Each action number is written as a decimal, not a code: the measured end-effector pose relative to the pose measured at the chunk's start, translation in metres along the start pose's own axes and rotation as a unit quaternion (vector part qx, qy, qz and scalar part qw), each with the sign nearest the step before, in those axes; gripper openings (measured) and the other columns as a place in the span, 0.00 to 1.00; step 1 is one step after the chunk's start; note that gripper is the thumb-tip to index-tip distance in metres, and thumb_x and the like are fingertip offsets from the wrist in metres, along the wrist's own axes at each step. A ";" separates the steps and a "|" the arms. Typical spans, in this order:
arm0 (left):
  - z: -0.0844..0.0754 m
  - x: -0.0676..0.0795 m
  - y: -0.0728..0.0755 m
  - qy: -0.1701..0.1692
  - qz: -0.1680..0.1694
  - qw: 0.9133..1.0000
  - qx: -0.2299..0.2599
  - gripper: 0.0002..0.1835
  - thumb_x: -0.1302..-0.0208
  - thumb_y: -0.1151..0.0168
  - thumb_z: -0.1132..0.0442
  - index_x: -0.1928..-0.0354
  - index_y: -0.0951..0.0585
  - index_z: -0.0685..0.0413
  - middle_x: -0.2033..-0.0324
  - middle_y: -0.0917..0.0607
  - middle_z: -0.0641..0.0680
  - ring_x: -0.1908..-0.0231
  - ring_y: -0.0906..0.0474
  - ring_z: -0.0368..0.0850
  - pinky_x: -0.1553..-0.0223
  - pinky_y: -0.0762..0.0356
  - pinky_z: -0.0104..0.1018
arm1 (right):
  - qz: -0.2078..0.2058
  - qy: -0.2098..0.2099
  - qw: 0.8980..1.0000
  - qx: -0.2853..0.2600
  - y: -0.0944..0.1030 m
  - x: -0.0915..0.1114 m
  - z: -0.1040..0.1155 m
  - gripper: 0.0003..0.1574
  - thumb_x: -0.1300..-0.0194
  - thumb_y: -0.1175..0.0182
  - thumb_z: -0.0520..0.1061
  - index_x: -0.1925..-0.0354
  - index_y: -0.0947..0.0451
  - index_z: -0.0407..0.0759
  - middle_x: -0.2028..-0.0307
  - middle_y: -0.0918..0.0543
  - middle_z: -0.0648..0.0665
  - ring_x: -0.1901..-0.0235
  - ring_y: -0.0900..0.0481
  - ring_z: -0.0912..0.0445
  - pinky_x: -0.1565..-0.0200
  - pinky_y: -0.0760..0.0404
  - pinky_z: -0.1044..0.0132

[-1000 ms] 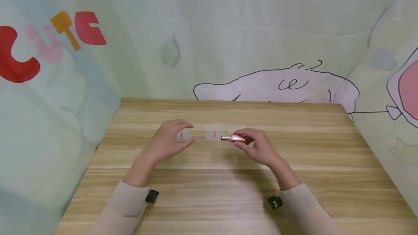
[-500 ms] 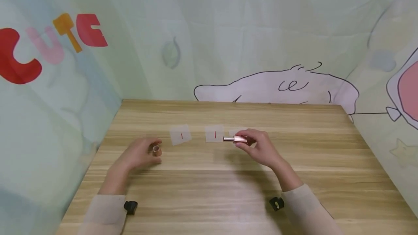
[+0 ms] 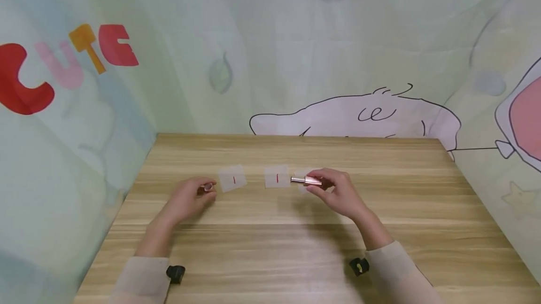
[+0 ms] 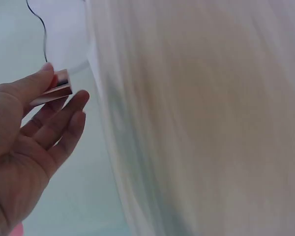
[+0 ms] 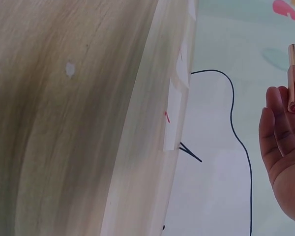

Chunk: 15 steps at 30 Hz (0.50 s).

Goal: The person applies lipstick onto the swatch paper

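My left hand (image 3: 186, 200) pinches a small rose-gold lipstick cap (image 3: 208, 187) just left of a paper square. In the left wrist view the metallic cap (image 4: 59, 91) sits between thumb and index finger, the other fingers loosely bent. On the other side, my right hand (image 3: 338, 196) holds an uncapped rose-gold lipstick tube (image 3: 313, 181) level, its narrower silvery end pointing left. The right wrist view catches this tube (image 5: 291, 86) at its edge. Below it lies a white paper square (image 3: 302, 190), partly covered by hand and tube.
Two more white squares, a left paper (image 3: 228, 183) and a middle paper (image 3: 271, 181), each bear a short red stroke. They lie on a wood-grain table (image 3: 270, 247). A printed cloth (image 3: 270, 59) hangs behind the table's far edge and along its sides.
My left hand has drawn back leftward from the left paper, uncovering it, and closed its fingertips on the cap, now slightly higher and further right. My right hand stays almost still with the lipstick.
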<state>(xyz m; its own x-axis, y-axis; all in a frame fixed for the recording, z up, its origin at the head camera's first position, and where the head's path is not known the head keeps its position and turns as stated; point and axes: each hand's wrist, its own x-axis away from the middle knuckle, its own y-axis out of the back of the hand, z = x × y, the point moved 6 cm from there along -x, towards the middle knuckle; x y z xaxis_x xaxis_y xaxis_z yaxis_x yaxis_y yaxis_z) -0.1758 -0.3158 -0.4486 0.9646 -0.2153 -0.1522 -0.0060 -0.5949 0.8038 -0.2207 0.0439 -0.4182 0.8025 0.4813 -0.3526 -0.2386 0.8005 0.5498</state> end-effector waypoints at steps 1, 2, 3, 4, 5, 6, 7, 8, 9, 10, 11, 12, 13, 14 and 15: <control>-0.005 -0.003 -0.002 -0.008 -0.003 1.000 0.007 0.13 0.37 0.30 0.70 0.52 0.16 0.69 0.66 0.15 0.53 0.64 0.18 0.47 0.59 0.16 0.46 | -0.001 -0.001 1.000 -0.001 0.000 0.000 0.000 0.15 0.41 0.26 0.37 0.54 0.13 0.42 0.66 0.13 0.50 0.69 0.18 0.59 0.66 0.16 0.66; -0.011 -0.005 -0.005 -0.014 -0.003 1.000 0.016 0.13 0.37 0.30 0.70 0.52 0.16 0.69 0.66 0.15 0.53 0.65 0.18 0.46 0.61 0.16 0.44 | -0.001 -0.001 1.000 -0.001 0.001 0.000 0.000 0.15 0.40 0.26 0.38 0.54 0.13 0.42 0.66 0.13 0.51 0.69 0.18 0.59 0.66 0.16 0.66; -0.017 -0.008 -0.007 -0.021 -0.003 0.999 0.023 0.13 0.37 0.30 0.70 0.51 0.16 0.69 0.66 0.16 0.53 0.65 0.18 0.45 0.62 0.16 0.42 | -0.001 -0.002 1.000 -0.002 0.001 0.000 0.000 0.15 0.40 0.27 0.38 0.54 0.13 0.42 0.66 0.14 0.51 0.69 0.18 0.59 0.66 0.16 0.66; -0.022 -0.010 -0.009 -0.025 -0.002 0.999 0.032 0.14 0.37 0.30 0.71 0.51 0.16 0.68 0.65 0.16 0.53 0.65 0.18 0.44 0.63 0.16 0.40 | -0.001 -0.002 1.000 -0.003 0.002 0.000 0.000 0.14 0.39 0.27 0.38 0.53 0.14 0.42 0.65 0.13 0.51 0.69 0.18 0.59 0.65 0.16 0.66; -0.027 -0.013 -0.011 -0.028 0.000 0.999 0.040 0.14 0.38 0.30 0.71 0.50 0.17 0.68 0.65 0.16 0.53 0.65 0.18 0.44 0.63 0.16 0.39 | -0.001 -0.003 1.000 -0.002 0.002 0.000 0.000 0.14 0.39 0.27 0.39 0.53 0.14 0.42 0.65 0.14 0.51 0.69 0.19 0.59 0.65 0.16 0.66; -0.033 -0.015 -0.013 -0.032 0.002 0.998 0.048 0.15 0.38 0.30 0.71 0.49 0.17 0.67 0.65 0.16 0.53 0.65 0.18 0.44 0.63 0.16 0.38 | -0.003 -0.004 1.000 -0.002 0.003 0.001 0.000 0.14 0.39 0.27 0.39 0.53 0.14 0.42 0.65 0.14 0.50 0.69 0.19 0.59 0.65 0.16 0.66; -0.038 -0.017 -0.014 -0.034 0.003 0.998 0.056 0.16 0.38 0.30 0.71 0.48 0.17 0.67 0.64 0.15 0.54 0.64 0.17 0.45 0.63 0.16 0.37 | -0.005 -0.005 1.000 -0.001 0.004 0.001 0.000 0.14 0.39 0.27 0.39 0.53 0.14 0.42 0.66 0.14 0.50 0.69 0.19 0.59 0.65 0.16 0.66; -0.043 -0.019 -0.015 -0.035 0.004 0.997 0.064 0.17 0.38 0.29 0.70 0.47 0.18 0.65 0.62 0.14 0.53 0.63 0.16 0.45 0.63 0.16 0.37 | -0.007 -0.005 1.000 -0.002 0.005 0.001 0.000 0.14 0.39 0.27 0.38 0.54 0.14 0.42 0.65 0.14 0.50 0.69 0.19 0.59 0.65 0.16 0.66; -0.048 -0.022 -0.016 -0.034 0.005 0.997 0.072 0.18 0.38 0.29 0.69 0.46 0.18 0.64 0.61 0.13 0.53 0.62 0.16 0.45 0.63 0.16 0.36 | -0.010 -0.006 1.000 -0.002 0.006 0.001 0.000 0.14 0.39 0.27 0.38 0.54 0.14 0.42 0.65 0.14 0.50 0.69 0.19 0.59 0.65 0.16 0.66; -0.052 -0.024 -0.017 -0.033 0.006 0.996 0.080 0.18 0.37 0.29 0.69 0.46 0.18 0.63 0.61 0.13 0.53 0.62 0.16 0.44 0.63 0.17 0.36 | -0.012 -0.006 1.000 -0.003 0.007 0.001 0.001 0.14 0.39 0.27 0.38 0.54 0.14 0.42 0.65 0.14 0.50 0.69 0.19 0.58 0.65 0.16 0.67; -0.057 -0.027 -0.018 -0.032 0.006 0.996 0.087 0.18 0.37 0.29 0.68 0.46 0.18 0.61 0.60 0.12 0.52 0.62 0.16 0.44 0.64 0.18 0.35 | -0.014 -0.007 1.000 -0.004 0.008 0.001 0.001 0.14 0.40 0.27 0.38 0.54 0.14 0.42 0.65 0.13 0.50 0.69 0.19 0.58 0.65 0.16 0.67; -0.061 -0.029 -0.019 -0.031 0.008 0.995 0.094 0.17 0.37 0.28 0.66 0.47 0.18 0.59 0.60 0.12 0.50 0.62 0.17 0.43 0.65 0.19 0.35 | -0.016 -0.008 1.000 -0.005 0.009 0.001 0.001 0.14 0.40 0.27 0.38 0.54 0.13 0.42 0.65 0.13 0.49 0.69 0.19 0.58 0.65 0.16 0.67; -0.064 -0.031 -0.020 -0.029 0.009 0.995 0.100 0.15 0.37 0.28 0.65 0.49 0.17 0.57 0.61 0.12 0.48 0.63 0.17 0.41 0.65 0.20 0.35 | -0.016 -0.009 1.000 -0.005 0.009 0.000 0.002 0.14 0.40 0.27 0.38 0.54 0.13 0.42 0.64 0.13 0.50 0.69 0.19 0.58 0.65 0.17 0.67; -0.068 -0.033 -0.021 -0.028 0.011 0.994 0.106 0.14 0.37 0.28 0.64 0.51 0.16 0.55 0.62 0.12 0.46 0.64 0.18 0.41 0.66 0.22 0.34 | -0.015 -0.010 1.000 -0.006 0.009 0.000 0.002 0.14 0.40 0.27 0.38 0.54 0.13 0.42 0.64 0.13 0.49 0.69 0.19 0.58 0.65 0.17 0.67; -0.071 -0.035 -0.022 -0.027 0.014 0.993 0.111 0.12 0.37 0.27 0.63 0.53 0.16 0.53 0.64 0.13 0.44 0.64 0.19 0.40 0.66 0.23 0.34 | -0.014 -0.012 1.000 -0.006 0.009 0.000 0.002 0.14 0.40 0.27 0.38 0.54 0.13 0.43 0.63 0.13 0.49 0.69 0.19 0.58 0.65 0.17 0.67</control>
<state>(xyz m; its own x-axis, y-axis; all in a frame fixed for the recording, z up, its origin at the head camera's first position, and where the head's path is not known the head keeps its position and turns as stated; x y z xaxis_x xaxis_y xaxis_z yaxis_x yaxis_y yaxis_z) -0.1907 -0.2404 -0.4205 0.9477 -0.2718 -0.1672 -0.0960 -0.7426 0.6628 -0.2218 0.0503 -0.4117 0.8217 0.4504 -0.3491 -0.2230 0.8180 0.5303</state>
